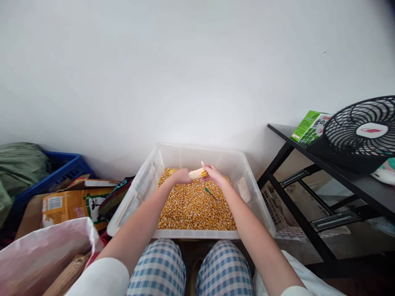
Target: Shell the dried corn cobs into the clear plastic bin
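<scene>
Between my two hands lies a corn cob (195, 174), partly stripped, with yellow kernels left toward its right end. My left hand (181, 176) is closed round the pale left end. My right hand (211, 174) grips the kernelled right end, its thumb raised along the top. Both hands are over a translucent plastic bin (197, 234), above a deep layer of loose corn kernels (194, 209). On the kernels, below my right hand, rests a small tool with a green handle (208, 191) and a thin dark shaft.
A black table (308, 156) at right carries a fan (370, 129) and a green box (310, 126). At left are a blue crate (66, 166), an orange package (64, 207) and a white sack (52, 242) with cobs inside. A white wall stands behind the bin.
</scene>
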{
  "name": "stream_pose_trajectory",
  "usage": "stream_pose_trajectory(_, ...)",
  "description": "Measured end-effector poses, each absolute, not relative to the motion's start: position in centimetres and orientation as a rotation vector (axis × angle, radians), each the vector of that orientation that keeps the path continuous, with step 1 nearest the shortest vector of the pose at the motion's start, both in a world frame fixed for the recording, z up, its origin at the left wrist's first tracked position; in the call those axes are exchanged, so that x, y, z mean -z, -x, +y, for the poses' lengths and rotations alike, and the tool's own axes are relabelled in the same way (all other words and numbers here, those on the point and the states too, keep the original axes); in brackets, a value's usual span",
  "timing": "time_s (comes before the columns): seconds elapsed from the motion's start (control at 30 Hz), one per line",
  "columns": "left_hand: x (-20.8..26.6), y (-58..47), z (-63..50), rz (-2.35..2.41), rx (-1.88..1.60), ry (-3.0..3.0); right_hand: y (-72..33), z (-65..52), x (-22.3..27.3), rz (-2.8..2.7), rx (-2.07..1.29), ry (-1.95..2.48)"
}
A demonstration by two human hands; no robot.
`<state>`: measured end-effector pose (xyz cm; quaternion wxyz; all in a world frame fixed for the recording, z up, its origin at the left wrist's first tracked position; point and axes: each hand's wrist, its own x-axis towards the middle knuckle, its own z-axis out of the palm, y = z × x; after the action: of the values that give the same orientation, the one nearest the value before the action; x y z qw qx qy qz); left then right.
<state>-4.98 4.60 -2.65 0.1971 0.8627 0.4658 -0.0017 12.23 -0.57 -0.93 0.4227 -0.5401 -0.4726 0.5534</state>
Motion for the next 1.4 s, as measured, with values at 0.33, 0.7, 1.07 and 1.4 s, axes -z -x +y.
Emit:
stream_pose_trajectory(0.33, 2.5, 5.3, 4.9, 1.404, 0.008, -2.400, -11.0, 0.3, 2.1, -1.305, -1.088, 1.528)
stream_pose_trajectory(0.7, 2.2, 4.9, 4.6, 1.359, 0.019, -2.464, -12.0, 0.0, 1.4, -1.186, -1.192, 1.541)
stream_pose_trajectory(1.07, 2.3, 5.1, 5.0, 1.336, 0.062, -2.429, -11.6, 0.6, 2.2, -1.074, -1.258, 1.488)
stream_pose_trajectory(1.4, 3.0, 6.3, 4.9, 1.205, 0.041, -2.199, -13.8, -0.3, 1.5, -1.103, -1.655, 1.125)
